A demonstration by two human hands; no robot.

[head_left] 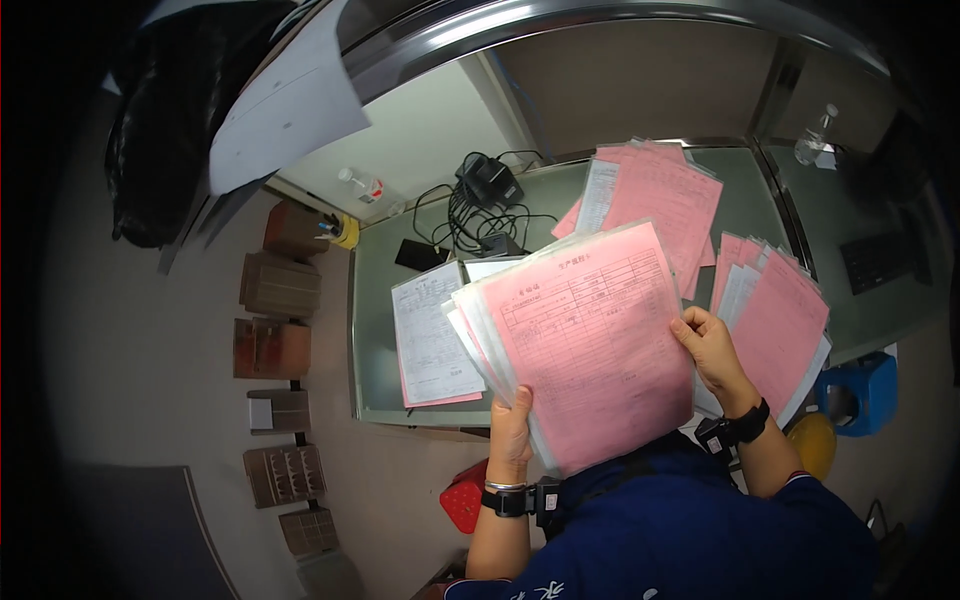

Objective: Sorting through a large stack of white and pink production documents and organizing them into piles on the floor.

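Two hands pinch one raised sheaf of pink printed forms: the left hand grips its lower left edge, thumb on top, and the right hand nips its right edge. The step seems to be checking or squaring the sheaf, so the left thumb should press firmly; white and pink layers fan out just above that hand and could slip. The right hand should part sheets lightly, without creasing them. Right of it lies a fanned pink pile, best kept unmixed. Left of the left hand, a white form rests on the surface; beyond both hands sit another pink pile and a boxy black device.
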